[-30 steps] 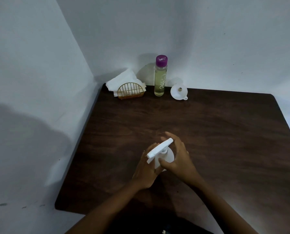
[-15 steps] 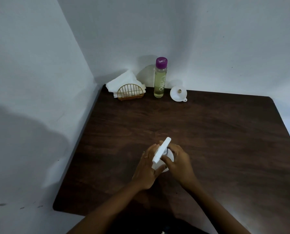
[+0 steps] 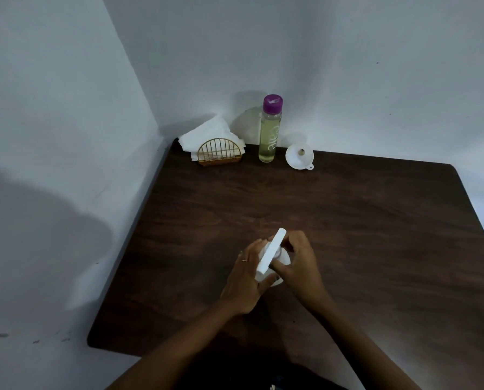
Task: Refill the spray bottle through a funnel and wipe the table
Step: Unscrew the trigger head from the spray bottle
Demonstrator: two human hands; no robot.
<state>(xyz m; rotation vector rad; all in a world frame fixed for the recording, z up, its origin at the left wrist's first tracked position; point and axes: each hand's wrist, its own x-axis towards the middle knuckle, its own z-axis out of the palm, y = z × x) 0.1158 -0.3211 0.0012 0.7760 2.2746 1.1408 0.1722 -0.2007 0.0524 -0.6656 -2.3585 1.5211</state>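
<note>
One dark table (image 3: 347, 220) bears one spray bottle (image 3: 271, 254), one purple-capped bottle (image 3: 269, 136) and one funnel (image 3: 299, 156). One wire napkin holder (image 3: 219, 153) holds white napkins (image 3: 207, 133), number indeterminable. Two hands: left (image 3: 246, 280), right (image 3: 299, 266).

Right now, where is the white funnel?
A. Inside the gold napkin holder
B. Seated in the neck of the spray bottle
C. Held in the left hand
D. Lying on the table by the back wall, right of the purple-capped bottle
D: the funnel lies on the table by the back wall, just right of the purple-capped bottle, while both hands are on the spray bottle nearer the person.
</note>
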